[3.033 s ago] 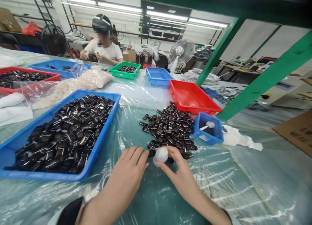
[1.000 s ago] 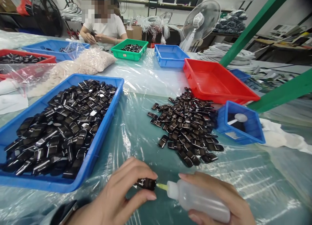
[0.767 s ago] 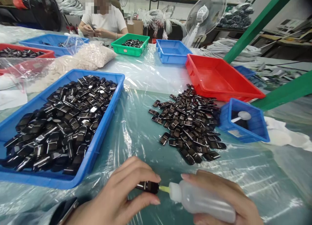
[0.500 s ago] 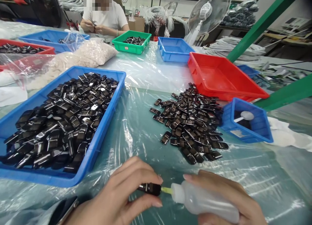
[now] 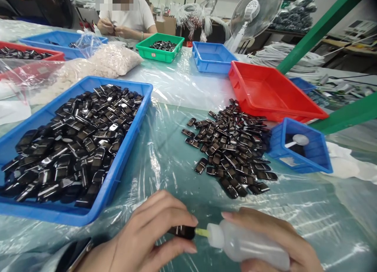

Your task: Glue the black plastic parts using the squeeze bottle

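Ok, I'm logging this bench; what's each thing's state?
Left hand: pinching black piece
Right hand: gripping squeeze bottle
Squeeze bottle: tipped, nozzle at piece
Large blue tray: heaped
Green tray: part-filled
Loose black pieces: piled
Red tray: uncovered
Small blue bin: spoon inside
Fan: running unclear

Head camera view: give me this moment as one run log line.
left hand: pinching black part | right hand: gripping bottle, yellow tip at part's end | nearby: loose pile, big blue tray holding similar parts
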A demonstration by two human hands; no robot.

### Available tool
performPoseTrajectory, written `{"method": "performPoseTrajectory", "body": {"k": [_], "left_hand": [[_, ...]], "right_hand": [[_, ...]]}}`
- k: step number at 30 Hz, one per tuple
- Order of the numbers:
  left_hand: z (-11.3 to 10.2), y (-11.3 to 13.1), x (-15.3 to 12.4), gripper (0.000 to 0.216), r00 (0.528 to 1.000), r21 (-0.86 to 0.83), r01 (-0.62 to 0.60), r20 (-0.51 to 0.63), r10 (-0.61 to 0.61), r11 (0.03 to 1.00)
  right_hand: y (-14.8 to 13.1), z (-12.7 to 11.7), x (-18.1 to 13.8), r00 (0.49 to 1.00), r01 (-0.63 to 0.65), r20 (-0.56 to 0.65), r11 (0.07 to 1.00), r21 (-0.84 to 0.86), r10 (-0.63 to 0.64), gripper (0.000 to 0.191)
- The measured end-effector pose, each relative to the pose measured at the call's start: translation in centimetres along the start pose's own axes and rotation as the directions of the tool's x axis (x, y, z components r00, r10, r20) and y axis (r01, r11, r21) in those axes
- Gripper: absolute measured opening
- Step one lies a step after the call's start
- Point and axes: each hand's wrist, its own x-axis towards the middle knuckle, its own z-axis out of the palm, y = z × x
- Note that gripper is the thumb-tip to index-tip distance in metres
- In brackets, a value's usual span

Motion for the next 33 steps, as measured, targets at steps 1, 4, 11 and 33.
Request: {"method": "performPoseTrajectory", "body": {"k": [1, 4, 11, 33], "left_hand": [[0.0, 0.0, -0.1, 0.015, 1.0, -0.009, 0.002, 0.005, -0.002, 1.0], [0.0, -0.1, -0.1, 0.015, 0.998, -0.001, 0.032, 0.058, -0.032, 0.999], [0.2, -0.5, -0.1, 0.022, 0.993, 0.061, 0.081, 0.081, -0.086, 0.995], [0.3, -0.5, -1.1, 0.034, 0.994, 0.219, 0.09, 0.048, -0.103, 0.972]], "right_hand": [[0.0, -0.1, 0.1, 1.0, -0.009, 0.012, 1.0, 0.004, 0.009, 0.039], [0.0, -0.5, 0.5, 0.999, -0.032, 0.041, 0.999, 0.033, 0.03, 0.04], [-0.1, -0.7, 1.1, 0.998, -0.013, 0.068, 1.0, 0.028, 0.011, 0.042], [-0.9, -1.1, 2.3, 0.99, 0.013, 0.136, 0.98, 0.199, -0.041, 0.043]]}}
